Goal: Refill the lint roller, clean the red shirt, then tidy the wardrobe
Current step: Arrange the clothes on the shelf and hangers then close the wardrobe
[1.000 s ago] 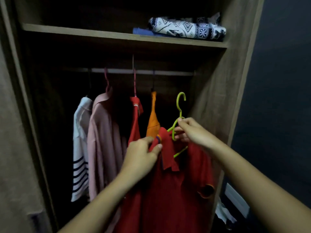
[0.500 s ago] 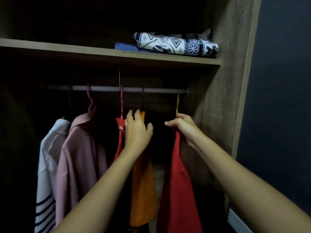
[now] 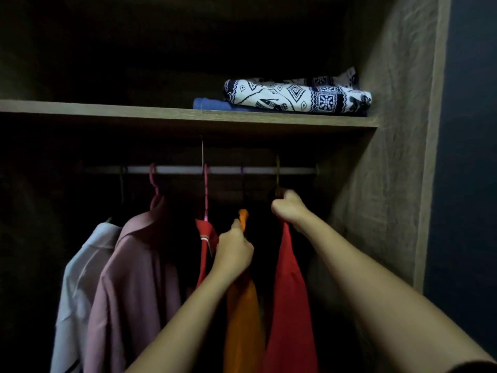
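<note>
The red shirt [image 3: 289,292] hangs at about 5 o'clock, last on the rail [image 3: 174,170] beside the wardrobe [image 3: 390,157] wall. The right hand [image 3: 289,210], at 4 o'clock, is curled round its top where the hanger [image 3: 277,170] neck meets the collar. The left hand [image 3: 234,250], at 6 o'clock, grips the orange top [image 3: 243,319] just beside it, near its collar. No lint roller shows. With the shirt hung, refilling and cleaning look finished. What seems left is tidying: spacing the clothes, perhaps the pink shirt [image 3: 139,278] at 8 o'clock.
</note>
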